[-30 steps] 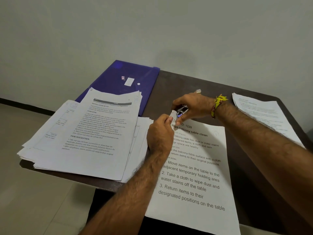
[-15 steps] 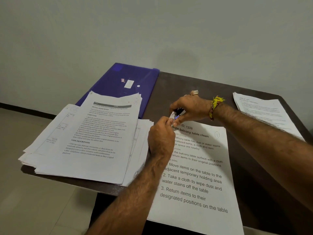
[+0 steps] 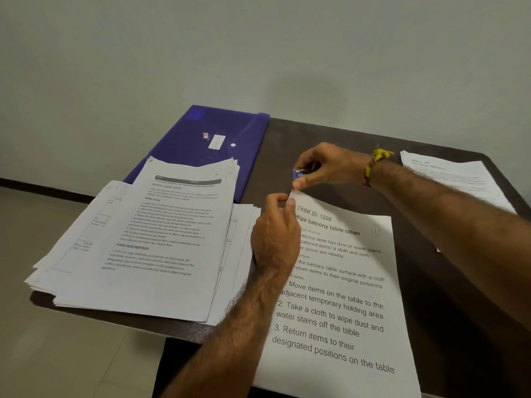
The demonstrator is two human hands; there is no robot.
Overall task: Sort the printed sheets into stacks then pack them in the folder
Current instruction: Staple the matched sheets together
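Note:
A printed sheet headed "Wipe balcony table clean" (image 3: 339, 297) lies in front of me on the dark table (image 3: 339, 142). My left hand (image 3: 275, 234) pinches its top left corner. My right hand (image 3: 324, 165) hovers just above that corner, its fingers closed on a small blue and silver clip-like thing (image 3: 298, 174). A loose pile of printed sheets (image 3: 149, 245) lies at the left, overhanging the table edge. Behind it rests a purple folder (image 3: 212, 136), shut. Another stack of sheets (image 3: 454, 179) lies at the far right.
A plain wall rises right behind the table. The floor shows at the lower left beyond the table edge. My right wrist wears a yellow and red thread band (image 3: 373, 165).
My right hand has lifted slightly off the sheet's corner with the small clip-like thing. My left hand keeps pinching the corner. The piles and folder stay put.

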